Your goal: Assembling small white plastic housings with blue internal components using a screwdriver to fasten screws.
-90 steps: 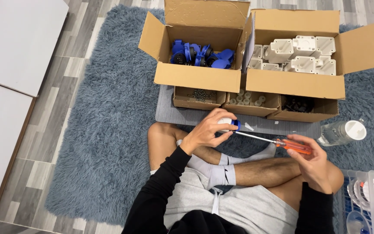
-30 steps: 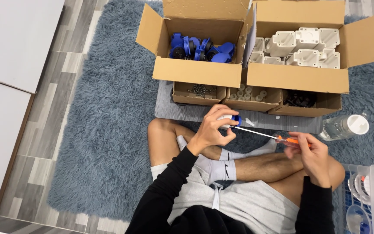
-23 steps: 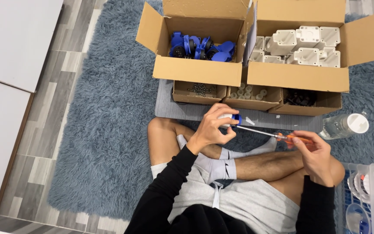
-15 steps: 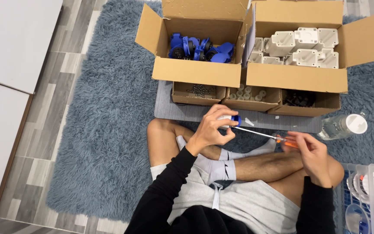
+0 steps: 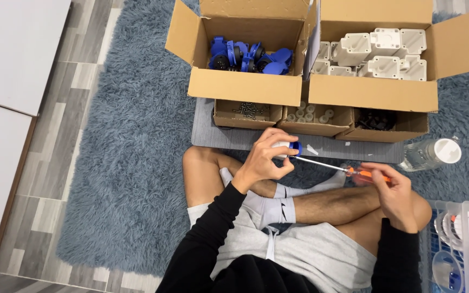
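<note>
A small white-and-blue part is held above the crossed legs of a seated person, just in front of a grey mat. The left hand is curled closed around this part, fingers wrapped over its top and thumb beneath, so that only its blue end shows. The metal shaft of a screwdriver runs from that blue end out to an orange handle. The right hand is closed loosely on the handle, with fingertips and thumb pinching it and the palm resting over the right knee. Both arms wear black sleeves; the person sits in grey shorts and grey socks.

On the grey mat stand three small open cardboard trays: the left tray holds dark screws, the middle tray holds pale cylindrical pieces, and the right tray holds dark parts too small to tell. Behind these, two larger cartons stand side by side and touching. The left carton contains blue round connectors; the right carton contains white box-shaped housings.

A clear plastic bottle with a white cap lies on its side to the right of the mat, near the screwdriver handle. A clear bin at the lower right holds white round items. Everything rests on a shaggy blue-grey rug laid over a grey plank floor; white panels lie to the far left.
</note>
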